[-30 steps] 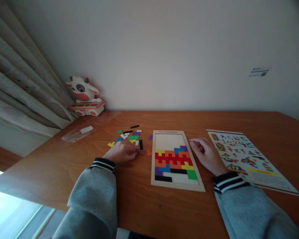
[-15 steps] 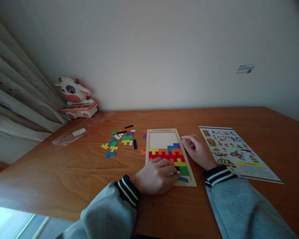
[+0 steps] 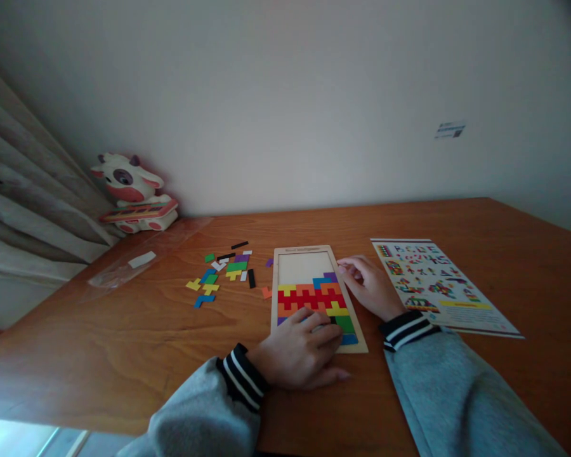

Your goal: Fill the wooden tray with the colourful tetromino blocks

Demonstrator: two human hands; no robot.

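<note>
A wooden puzzle tray point(image 3: 302, 251) lies flat on the table, its near half filled with coloured block pieces. My left hand point(image 3: 302, 350) rests over the tray's near edge, fingers curled and pressing on a blue piece point(image 3: 348, 339) in the bottom row. My right hand point(image 3: 370, 287) lies at the tray's right side with its fingers curled against the rim. Loose coloured pieces point(image 3: 226, 271) are scattered left of the tray, and one orange piece point(image 3: 266, 292) sits just beside it.
A printed pattern sheet point(image 3: 438, 283) lies to the right. A clear plastic bag point(image 3: 133, 262) and a cow toy point(image 3: 131, 193) sit at the far left by the curtain. The wall runs close behind the wooden table point(image 3: 99, 343).
My left hand left the loose pieces, carried a blue piece to the tray's near edge and now presses it into the bottom row. The right hand stayed by the tray.
</note>
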